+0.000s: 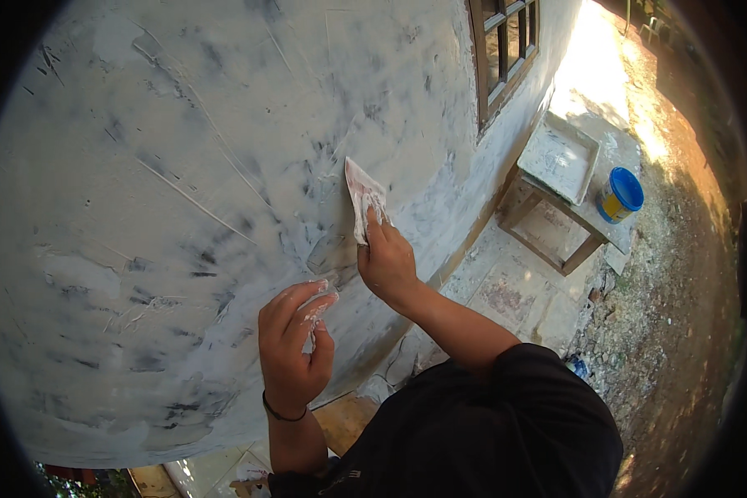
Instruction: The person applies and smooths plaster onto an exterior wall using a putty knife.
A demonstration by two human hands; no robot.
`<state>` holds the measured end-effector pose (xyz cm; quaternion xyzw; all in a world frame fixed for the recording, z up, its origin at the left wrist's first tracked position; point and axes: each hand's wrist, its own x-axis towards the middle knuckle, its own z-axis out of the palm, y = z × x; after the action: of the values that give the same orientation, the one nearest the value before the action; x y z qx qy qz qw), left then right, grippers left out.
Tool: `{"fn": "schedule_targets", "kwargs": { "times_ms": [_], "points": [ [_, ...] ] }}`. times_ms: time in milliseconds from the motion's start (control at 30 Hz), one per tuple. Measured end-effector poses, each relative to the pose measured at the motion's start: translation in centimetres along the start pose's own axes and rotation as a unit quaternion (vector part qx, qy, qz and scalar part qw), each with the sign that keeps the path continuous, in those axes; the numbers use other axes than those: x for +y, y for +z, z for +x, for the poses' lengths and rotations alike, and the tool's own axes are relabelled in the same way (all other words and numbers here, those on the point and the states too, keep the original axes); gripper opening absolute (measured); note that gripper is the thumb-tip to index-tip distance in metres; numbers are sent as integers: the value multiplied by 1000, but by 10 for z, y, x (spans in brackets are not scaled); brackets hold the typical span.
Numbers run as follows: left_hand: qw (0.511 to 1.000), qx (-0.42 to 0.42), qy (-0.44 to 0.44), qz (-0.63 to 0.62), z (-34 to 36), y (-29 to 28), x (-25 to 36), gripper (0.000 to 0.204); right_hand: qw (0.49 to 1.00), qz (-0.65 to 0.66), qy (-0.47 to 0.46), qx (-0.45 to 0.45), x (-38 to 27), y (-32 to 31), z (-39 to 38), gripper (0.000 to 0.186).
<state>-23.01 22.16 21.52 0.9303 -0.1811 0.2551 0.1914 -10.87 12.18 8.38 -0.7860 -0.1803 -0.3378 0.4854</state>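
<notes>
My right hand grips a flat putty scraper smeared with white putty, its index finger laid along the blade. The scraper is held against or just off the wall, which carries patchy white putty with dark spots and raised ridges. Lower and to the left, my left hand is raised close to the wall with its fingers curved and the thumb apart. White putty coats its fingertips, and I make out no tool in it. A dark band circles the left wrist.
At the right stands a low wooden table bearing a putty-smeared square tray and a blue and yellow bucket. A wooden-framed window is set in the wall. Spattered tiles adjoin rough ground.
</notes>
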Motion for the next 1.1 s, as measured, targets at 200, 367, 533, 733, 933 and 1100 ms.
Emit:
{"fn": "schedule_targets", "kwargs": {
  "times_ms": [200, 367, 533, 733, 933, 1100],
  "points": [
    [1000, 3, 2, 22, 0, -5, 10, 28, 996, 16, 0, -93, -32, 29, -27, 51],
    [999, -1, 9, 31, 2, -3, 12, 28, 995, 13, -50, -81, -46, 19, -48, 55],
    [999, -9, 10, 30, 3, 0, 8, 30, 962, 156, 59, -216, -38, -30, -42, 51],
    [1000, -11, 10, 25, 4, 0, 7, 27, 985, 127, 113, -38, -2, -35, 0, 55],
    [1000, -10, -4, 17, -4, -4, 8, 33, 997, 35, 54, -50, -18, 28, 8, 58],
    [1000, 6, 1, 22, -7, -9, 5, 33, 981, 39, 34, -188, -49, 31, -27, 60]
  ]
}}
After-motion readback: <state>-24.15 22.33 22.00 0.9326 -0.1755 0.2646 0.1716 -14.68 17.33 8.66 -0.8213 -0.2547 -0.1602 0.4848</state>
